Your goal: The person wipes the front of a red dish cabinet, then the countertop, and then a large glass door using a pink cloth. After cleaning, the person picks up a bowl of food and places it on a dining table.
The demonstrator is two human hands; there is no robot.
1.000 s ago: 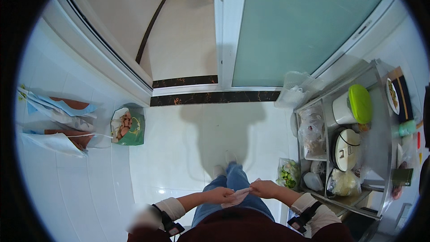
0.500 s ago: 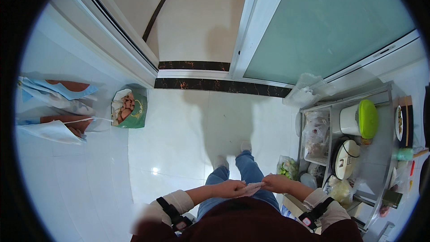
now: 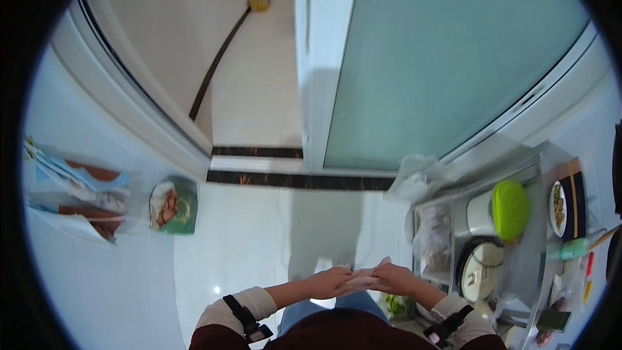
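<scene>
A small pale pinkish cloth (image 3: pixel 360 280) is stretched and bunched between my two hands, in front of my waist. My left hand (image 3: pixel 329 282) is closed on its left end. Its right end is gripped by my right hand (image 3: pixel 394 279), and a corner of the cloth sticks up beside those fingers. Both forearms come in from below, with light sleeves and black straps. My fingertips are partly hidden by the cloth.
To the right stands a metal rack (image 3: pixel 447 198) with a green-lidded white bin (image 3: pixel 510 210) and a cream round-lidded appliance (image 3: pixel 483 271). Ahead, a frosted sliding door (image 3: pixel 440 71) stands beside a doorway with a dark sill (image 3: pixel 291 180). Left are a green bag (image 3: pixel 184 210) and hanging aprons (image 3: pixel 84 188).
The view has tilted upward, so the doorway and rack sit lower and a yellow object shows beyond. My hands are closer together, and the cloth is more bunched, with a corner raised.
</scene>
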